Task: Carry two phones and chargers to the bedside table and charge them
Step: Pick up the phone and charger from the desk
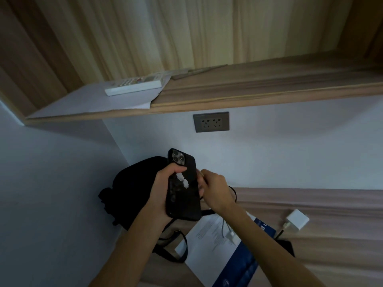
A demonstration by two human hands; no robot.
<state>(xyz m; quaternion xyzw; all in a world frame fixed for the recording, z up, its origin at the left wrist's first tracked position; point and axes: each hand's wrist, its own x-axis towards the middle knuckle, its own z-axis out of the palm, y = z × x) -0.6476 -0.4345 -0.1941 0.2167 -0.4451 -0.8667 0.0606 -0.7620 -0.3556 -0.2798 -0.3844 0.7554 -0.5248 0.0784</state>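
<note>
My left hand [163,187] grips a phone in a black case [183,195], held upright with its camera lenses facing me. My right hand [215,190] is beside the phone's right edge, fingers pinched on something thin there; I cannot make out what. A white charger brick [297,219] with a dark cable lies on the wooden bedside table [331,204] to the right. A second white plug with a pale cable [229,235] rests on a paper. A dark flat object, possibly the second phone [287,246], shows past my right forearm.
A grey double wall socket [211,122] sits above the table. A black bag [134,189] with straps stands in the left corner. A white and blue paper [209,245] lies on the table. On the upper shelf [248,94] lie a white remote [134,84] and sheets.
</note>
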